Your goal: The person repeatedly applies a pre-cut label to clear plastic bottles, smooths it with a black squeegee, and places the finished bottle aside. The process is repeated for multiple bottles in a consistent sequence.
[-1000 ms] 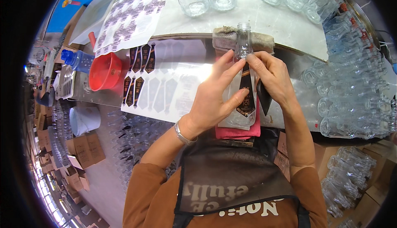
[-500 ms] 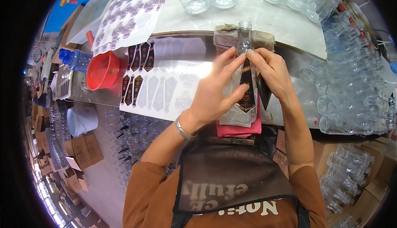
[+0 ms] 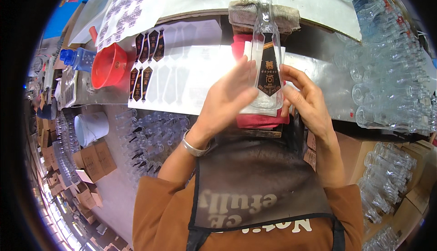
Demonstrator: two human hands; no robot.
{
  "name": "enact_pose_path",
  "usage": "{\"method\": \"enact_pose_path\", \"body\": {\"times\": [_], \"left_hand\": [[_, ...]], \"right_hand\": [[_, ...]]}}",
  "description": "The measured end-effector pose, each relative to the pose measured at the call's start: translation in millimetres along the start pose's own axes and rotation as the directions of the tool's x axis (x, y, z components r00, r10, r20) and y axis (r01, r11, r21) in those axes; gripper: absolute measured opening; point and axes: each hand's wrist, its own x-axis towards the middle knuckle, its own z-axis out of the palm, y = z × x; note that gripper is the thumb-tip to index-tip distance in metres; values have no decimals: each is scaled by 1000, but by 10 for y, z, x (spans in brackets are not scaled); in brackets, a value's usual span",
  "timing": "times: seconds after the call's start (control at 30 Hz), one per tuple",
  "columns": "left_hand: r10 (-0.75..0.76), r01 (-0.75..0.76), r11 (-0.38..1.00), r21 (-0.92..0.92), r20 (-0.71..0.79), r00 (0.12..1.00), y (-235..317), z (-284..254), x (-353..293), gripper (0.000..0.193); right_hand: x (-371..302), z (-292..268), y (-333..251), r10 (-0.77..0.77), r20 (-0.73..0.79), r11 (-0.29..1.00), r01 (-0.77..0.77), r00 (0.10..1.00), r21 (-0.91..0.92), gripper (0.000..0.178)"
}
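Note:
A clear glass bottle lies on its back in front of me, its neck pointing away on a rolled beige cloth. A black tie-shaped label with an orange stripe sits on its upper face. Along the bottle's left side is my left hand, slightly blurred, thumb and fingers apart. My right hand is at the right side, its loosely bent fingers spread and close to the glass; whether they touch it I cannot tell. Under the bottle are white paper and a red cloth.
A label sheet with several black tie labels lies to the left. Beyond it are a red basin, a blue-capped jug and a printed sheet. Clear bottles are stacked at right. A white bucket stands lower left.
Both hands have come away from the bottle's neck and down to its sides, uncovering the label. The view has shifted, so the bench sits higher in the picture.

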Motion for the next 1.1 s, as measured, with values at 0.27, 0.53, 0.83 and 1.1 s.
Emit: {"method": "enact_pose_path", "body": {"times": [0.27,0.53,0.83,1.1], "left_hand": [[15,-7,997,73,-105,994,-27,82,108,65],[-26,31,997,65,-80,996,-23,43,109,63],[24,-18,999,51,-113,993,-44,55,128,61],[-32,36,998,44,-86,996,-12,57,113,63]], "right_hand": [[102,66,101,-80,-99,996,77,992,-34,53],[116,80,103,-75,-128,994,65,989,-86,55],[123,84,142,-104,-124,993,96,987,-65,54],[115,-74,49,77,10,990,-78,997,119,45]]}}
